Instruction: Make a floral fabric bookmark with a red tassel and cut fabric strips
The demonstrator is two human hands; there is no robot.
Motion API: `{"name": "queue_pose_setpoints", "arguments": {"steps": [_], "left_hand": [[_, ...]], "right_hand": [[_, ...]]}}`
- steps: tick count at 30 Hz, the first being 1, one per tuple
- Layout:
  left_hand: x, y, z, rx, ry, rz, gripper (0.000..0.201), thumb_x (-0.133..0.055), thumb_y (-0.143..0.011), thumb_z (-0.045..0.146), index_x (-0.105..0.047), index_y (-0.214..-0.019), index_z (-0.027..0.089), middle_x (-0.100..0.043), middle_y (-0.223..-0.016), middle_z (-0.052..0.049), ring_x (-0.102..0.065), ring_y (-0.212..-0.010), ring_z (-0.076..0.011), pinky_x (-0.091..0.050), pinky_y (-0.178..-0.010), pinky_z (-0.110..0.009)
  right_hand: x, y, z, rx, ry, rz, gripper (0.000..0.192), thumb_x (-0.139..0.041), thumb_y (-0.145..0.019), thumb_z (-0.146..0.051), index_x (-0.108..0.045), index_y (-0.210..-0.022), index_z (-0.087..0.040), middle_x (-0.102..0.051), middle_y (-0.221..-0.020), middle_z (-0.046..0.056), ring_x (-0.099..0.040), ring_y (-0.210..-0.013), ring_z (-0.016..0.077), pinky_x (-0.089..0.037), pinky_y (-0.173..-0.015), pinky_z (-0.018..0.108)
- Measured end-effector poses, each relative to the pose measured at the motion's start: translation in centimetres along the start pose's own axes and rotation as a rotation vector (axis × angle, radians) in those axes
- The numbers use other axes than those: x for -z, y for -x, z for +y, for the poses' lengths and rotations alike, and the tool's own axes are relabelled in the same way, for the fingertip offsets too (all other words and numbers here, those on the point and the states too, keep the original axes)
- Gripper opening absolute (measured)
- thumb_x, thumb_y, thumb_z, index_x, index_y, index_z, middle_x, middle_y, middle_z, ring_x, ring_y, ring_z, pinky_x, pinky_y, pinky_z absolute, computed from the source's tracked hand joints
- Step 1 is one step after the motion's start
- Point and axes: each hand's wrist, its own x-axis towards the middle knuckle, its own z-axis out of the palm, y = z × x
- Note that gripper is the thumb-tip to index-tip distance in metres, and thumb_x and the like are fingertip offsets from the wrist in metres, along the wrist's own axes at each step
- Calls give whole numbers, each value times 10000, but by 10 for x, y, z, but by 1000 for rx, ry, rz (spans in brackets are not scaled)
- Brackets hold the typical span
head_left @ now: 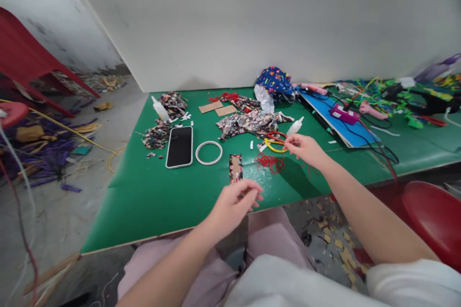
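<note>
My left hand (235, 203) hovers by the table's front edge, fingers loosely curled and apart, with nothing visible in it. Just beyond it lies a small floral-covered strip (236, 168) with a bare brown middle, its near end touching or passing behind the hand in view. My right hand (305, 148) is farther out to the right, fingertips pinched together; what they hold, if anything, is too small to make out. Beside those fingertips lies a tool with red and yellow handles (275, 147). A tangle of red string (270, 163) is spread below it.
A phone (180, 147) and a white ring (209, 153) lie to the left on the green table (151, 211). Floral fabric scraps (248, 122), brown card pieces (211, 107) and a white squeeze bottle (295, 127) sit farther back. A blue folder (338, 120) carries cables and a purple device (344, 113).
</note>
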Motion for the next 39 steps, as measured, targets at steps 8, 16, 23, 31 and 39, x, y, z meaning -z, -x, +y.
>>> {"name": "queue_pose_setpoints", "arguments": {"steps": [8, 16, 23, 31, 39], "left_hand": [[40, -50, 36, -159, -145, 163, 211, -510, -795, 349, -580, -858, 160, -634, -739, -25, -598, -660, -129, -471, -555, -225], [62, -112, 14, -215, -374, 283, 206, -508, -785, 347, -610, -846, 180, -653, -796, -30, -627, -789, -173, -492, -689, -276], [62, -125, -7, -251, -452, 313, 225, -463, -816, 353, -610, -888, 200, -684, -864, -32, -647, -865, -187, -486, -758, -283], [60, -120, -2, -288, -578, 328, 241, -447, -840, 351, -621, -926, 208, -688, -833, -23, -636, -830, -182, -460, -737, -270], [60, -119, 0, -277, -671, 287, 254, -439, -853, 350, -631, -953, 216, -687, -835, -17, -626, -794, -176, -440, -683, -253]], "right_hand": [[-6, 8, 17, -63, -289, -50, 150, -553, -736, -313, -556, -767, -166, -675, -712, 36, -590, -571, 112, -517, -513, 235], [-7, -24, 0, 13, -444, 26, 117, -600, -715, -274, -595, -781, -178, -648, -674, -9, -589, -560, 99, -514, -579, 242], [-12, -22, 28, -20, -534, 100, 236, -649, -671, -218, -645, -905, -180, -692, -811, 24, -636, -740, 141, -526, -607, 244], [-14, -12, 34, -100, -626, 223, 235, -668, -681, -357, -664, -787, -147, -676, -654, 35, -617, -579, 126, -500, -523, 233], [3, -7, 44, -143, -599, 350, 290, -585, -763, -451, -544, -873, -185, -653, -626, 5, -577, -465, 95, -445, -413, 183]]}}
